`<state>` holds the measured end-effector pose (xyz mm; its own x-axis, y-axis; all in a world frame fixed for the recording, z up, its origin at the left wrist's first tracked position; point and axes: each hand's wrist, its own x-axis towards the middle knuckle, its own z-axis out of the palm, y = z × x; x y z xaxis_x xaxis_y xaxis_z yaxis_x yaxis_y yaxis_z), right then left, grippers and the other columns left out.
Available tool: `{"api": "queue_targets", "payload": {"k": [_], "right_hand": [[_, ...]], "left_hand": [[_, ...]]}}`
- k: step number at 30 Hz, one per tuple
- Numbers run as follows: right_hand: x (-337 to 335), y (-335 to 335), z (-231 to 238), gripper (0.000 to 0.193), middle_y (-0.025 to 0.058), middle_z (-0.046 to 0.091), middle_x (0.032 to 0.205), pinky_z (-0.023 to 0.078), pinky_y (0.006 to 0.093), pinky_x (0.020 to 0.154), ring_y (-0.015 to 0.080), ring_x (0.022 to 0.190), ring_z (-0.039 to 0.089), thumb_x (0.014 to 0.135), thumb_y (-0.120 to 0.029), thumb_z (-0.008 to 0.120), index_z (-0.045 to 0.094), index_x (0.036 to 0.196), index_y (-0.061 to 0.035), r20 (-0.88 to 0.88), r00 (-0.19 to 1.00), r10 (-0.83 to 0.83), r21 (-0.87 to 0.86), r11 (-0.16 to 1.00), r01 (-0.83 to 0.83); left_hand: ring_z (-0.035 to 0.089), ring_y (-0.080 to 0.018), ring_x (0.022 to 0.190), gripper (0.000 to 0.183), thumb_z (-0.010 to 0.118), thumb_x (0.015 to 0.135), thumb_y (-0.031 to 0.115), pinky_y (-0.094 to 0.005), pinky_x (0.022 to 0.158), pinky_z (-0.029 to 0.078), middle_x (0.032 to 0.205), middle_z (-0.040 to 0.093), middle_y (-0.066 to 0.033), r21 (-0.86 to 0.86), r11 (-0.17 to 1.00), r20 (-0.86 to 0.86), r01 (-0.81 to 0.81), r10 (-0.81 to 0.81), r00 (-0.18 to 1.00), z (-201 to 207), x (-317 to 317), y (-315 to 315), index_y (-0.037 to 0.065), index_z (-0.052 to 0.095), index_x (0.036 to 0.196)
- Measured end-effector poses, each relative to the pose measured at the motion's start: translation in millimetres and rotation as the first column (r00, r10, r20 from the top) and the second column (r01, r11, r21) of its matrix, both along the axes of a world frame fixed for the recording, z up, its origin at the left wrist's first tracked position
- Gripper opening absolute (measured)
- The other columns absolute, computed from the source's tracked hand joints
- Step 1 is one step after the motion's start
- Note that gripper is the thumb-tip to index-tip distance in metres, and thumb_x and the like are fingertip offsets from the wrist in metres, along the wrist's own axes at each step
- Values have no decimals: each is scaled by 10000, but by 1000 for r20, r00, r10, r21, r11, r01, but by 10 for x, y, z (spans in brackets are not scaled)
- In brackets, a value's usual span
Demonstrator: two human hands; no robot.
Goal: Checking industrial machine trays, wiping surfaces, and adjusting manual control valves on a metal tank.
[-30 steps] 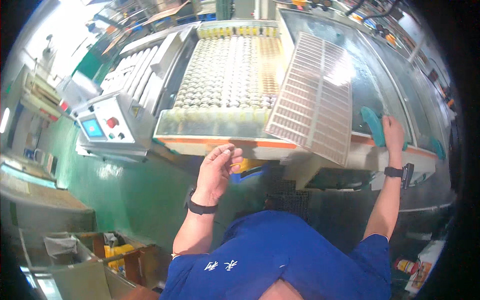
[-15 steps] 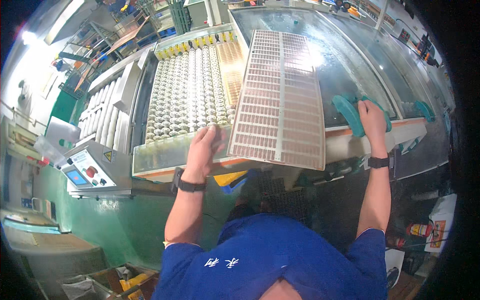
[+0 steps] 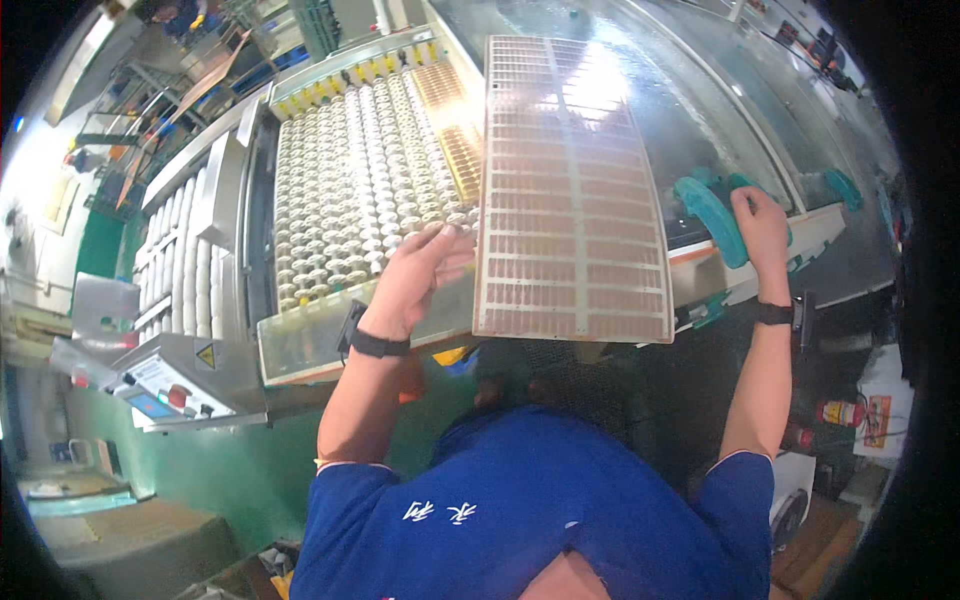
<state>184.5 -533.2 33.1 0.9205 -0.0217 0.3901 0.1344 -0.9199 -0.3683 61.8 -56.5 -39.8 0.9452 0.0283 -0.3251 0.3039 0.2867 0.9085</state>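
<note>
Green workshop floor [image 3: 230, 450] is showing at far left, where a control box [image 3: 170, 385] is standing in front of a bed of white rollers [image 3: 185, 260]. Next along, rows of small wheels [image 3: 345, 190] are filling a tank [image 3: 315, 345], with an orange-brown sheet [image 3: 450, 130] lying to their right. A worker in blue [image 3: 530, 490] is holding the left hand [image 3: 425, 270] open, fingers slightly bent, close by the left edge of a pale, grid-patterned panel [image 3: 575, 210]; whether it is touching, one cannot tell. At centre, the panel is pointing lengthwise away from the worker, its far end leaning slightly left, its near edge overhanging the front rail [image 3: 700, 254]. Past its right edge, open room is narrowing to a strip at the near end and widening over a glassy cover [image 3: 700, 130] farther back. At right, the right hand [image 3: 765, 228] is curling its fingers at a green handle [image 3: 714, 218]; whether it is gripping that handle, one cannot tell.
</note>
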Motion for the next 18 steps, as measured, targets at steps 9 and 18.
{"api": "queue_targets", "payload": {"k": [9,18], "right_hand": [[-5,63,14,322,160,702,873,496,414,710,342,803,671,908,-354,597,714,965,-59,52,998,-25,36,999,23],[-27,77,22,310,156,707,874,502,402,715,337,805,677,913,-344,602,717,971,-61,41,999,-5,58,998,2]], "left_hand": [[663,-189,989,316,509,1017,119,-322,847,544,1143,660,-112,-380,923,73,58,-32,997,105,-285,-409,-32,529,1294],[648,-131,827,231,498,1001,98,-303,775,543,993,687,-49,-246,965,94,-87,113,989,230,-324,-636,4,607,1182]]}}
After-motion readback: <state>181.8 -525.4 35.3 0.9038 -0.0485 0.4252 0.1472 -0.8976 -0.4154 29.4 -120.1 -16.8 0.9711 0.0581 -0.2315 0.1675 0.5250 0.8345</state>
